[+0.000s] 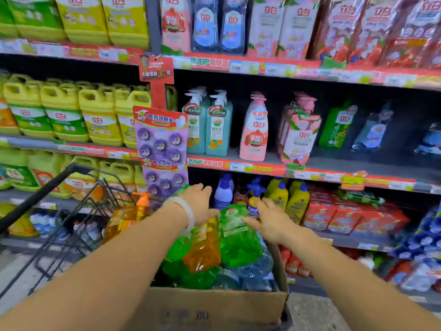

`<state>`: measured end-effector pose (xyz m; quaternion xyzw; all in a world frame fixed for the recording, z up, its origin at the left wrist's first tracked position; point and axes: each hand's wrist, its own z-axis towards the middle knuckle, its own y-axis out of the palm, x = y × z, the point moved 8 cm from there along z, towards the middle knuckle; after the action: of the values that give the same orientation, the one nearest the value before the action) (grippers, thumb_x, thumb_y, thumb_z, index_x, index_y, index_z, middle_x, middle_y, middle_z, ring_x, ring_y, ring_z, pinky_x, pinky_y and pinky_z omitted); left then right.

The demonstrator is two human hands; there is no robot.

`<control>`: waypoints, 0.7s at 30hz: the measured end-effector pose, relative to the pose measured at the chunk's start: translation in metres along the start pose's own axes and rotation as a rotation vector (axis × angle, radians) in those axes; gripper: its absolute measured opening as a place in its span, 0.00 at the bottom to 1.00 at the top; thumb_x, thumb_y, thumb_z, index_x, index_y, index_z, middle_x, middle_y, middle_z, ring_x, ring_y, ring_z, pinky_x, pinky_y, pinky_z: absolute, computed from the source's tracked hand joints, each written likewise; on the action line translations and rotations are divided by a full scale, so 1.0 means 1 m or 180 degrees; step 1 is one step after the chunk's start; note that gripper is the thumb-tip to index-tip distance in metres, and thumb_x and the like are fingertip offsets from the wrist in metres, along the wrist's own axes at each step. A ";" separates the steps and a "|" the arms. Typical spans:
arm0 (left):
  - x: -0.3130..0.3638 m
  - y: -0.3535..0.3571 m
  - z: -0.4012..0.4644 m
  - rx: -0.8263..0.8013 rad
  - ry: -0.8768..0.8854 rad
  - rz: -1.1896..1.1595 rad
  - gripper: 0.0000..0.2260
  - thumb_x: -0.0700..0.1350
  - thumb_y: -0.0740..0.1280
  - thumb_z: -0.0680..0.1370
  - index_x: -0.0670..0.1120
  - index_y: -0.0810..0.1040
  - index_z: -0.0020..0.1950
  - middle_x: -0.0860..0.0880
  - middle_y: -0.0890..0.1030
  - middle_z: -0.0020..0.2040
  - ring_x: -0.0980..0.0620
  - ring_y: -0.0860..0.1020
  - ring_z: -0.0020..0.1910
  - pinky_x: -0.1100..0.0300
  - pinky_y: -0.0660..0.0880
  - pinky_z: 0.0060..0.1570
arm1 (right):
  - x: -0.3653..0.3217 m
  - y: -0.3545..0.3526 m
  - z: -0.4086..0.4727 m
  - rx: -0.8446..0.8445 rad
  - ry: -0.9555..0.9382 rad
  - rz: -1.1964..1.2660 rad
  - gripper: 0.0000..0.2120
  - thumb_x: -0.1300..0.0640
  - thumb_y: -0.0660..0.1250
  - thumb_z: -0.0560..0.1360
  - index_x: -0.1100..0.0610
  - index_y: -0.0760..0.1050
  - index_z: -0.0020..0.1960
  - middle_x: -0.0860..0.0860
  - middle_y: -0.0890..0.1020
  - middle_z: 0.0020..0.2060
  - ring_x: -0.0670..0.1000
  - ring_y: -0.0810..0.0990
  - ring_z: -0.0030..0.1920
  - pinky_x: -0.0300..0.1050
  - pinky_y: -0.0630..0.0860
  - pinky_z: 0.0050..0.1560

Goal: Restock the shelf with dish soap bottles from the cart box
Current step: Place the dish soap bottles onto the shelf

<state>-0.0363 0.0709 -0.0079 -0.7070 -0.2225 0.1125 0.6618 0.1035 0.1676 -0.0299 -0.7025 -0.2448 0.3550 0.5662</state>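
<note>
Your left hand [199,201] and right hand [269,219] reach out with fingers spread wide, holding nothing. Both hover over the green refill pouch [235,235] in the cardboard box [214,306].

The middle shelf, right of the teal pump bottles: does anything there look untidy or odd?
Yes. The pink twin-pack leans sideways rather than standing upright like the pink bottle beside it. Further right, the green refill pouch and blue refill pouch sit tilted with dark gaps between them, so that stretch looks thinly stocked.
</note>
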 end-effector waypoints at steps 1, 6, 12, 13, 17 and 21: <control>-0.011 0.001 0.007 -0.0013 -0.0057 0.0048 0.33 0.58 0.59 0.79 0.41 0.54 0.76 0.41 0.58 0.75 0.44 0.57 0.75 0.54 0.57 0.72 | -0.004 0.008 0.015 -0.0035 -0.0034 0.0071 0.33 0.41 0.57 0.78 0.59 0.55 0.75 0.59 0.59 0.73 0.59 0.58 0.74 0.50 0.58 0.73; -0.084 0.036 0.031 -0.0280 -0.0655 -0.0300 0.39 0.65 0.61 0.72 0.44 0.57 0.75 0.42 0.67 0.71 0.42 0.66 0.70 0.52 0.62 0.70 | -0.043 0.049 0.072 -0.0404 -0.0266 0.0119 0.34 0.40 0.56 0.78 0.59 0.52 0.76 0.59 0.56 0.75 0.58 0.56 0.75 0.51 0.56 0.74; -0.116 0.056 0.027 -0.0610 -0.1184 -0.1254 0.31 0.61 0.65 0.74 0.47 0.64 0.72 0.44 0.69 0.70 0.45 0.69 0.69 0.59 0.65 0.67 | -0.080 0.097 0.109 -0.0890 -0.0459 0.0637 0.34 0.40 0.57 0.77 0.59 0.54 0.75 0.60 0.62 0.72 0.59 0.61 0.73 0.50 0.60 0.72; -0.115 0.058 0.025 -0.0728 -0.1287 -0.1379 0.29 0.58 0.64 0.76 0.47 0.64 0.73 0.45 0.69 0.70 0.46 0.69 0.69 0.62 0.65 0.64 | -0.084 0.103 0.112 -0.0981 -0.0443 0.0797 0.35 0.40 0.57 0.77 0.60 0.53 0.75 0.60 0.61 0.73 0.59 0.60 0.73 0.49 0.60 0.72; -0.123 0.070 0.015 -0.1188 -0.1932 -0.1911 0.41 0.66 0.64 0.71 0.40 0.60 0.74 0.43 0.67 0.72 0.45 0.69 0.68 0.60 0.68 0.59 | -0.084 0.115 0.122 -0.1042 -0.0273 0.0818 0.38 0.35 0.53 0.76 0.58 0.50 0.76 0.60 0.63 0.72 0.59 0.60 0.72 0.53 0.61 0.71; -0.134 0.083 0.007 -0.1390 -0.2278 -0.2221 0.51 0.69 0.72 0.62 0.42 0.59 0.75 0.44 0.68 0.72 0.44 0.71 0.67 0.54 0.70 0.64 | -0.080 0.121 0.127 -0.1093 -0.0181 0.0809 0.43 0.28 0.52 0.71 0.54 0.50 0.76 0.57 0.64 0.71 0.59 0.62 0.71 0.56 0.64 0.70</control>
<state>-0.1434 0.0130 -0.1091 -0.6298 -0.6734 0.0709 0.3806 -0.0525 0.1576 -0.1426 -0.8036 -0.2270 0.3963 0.3817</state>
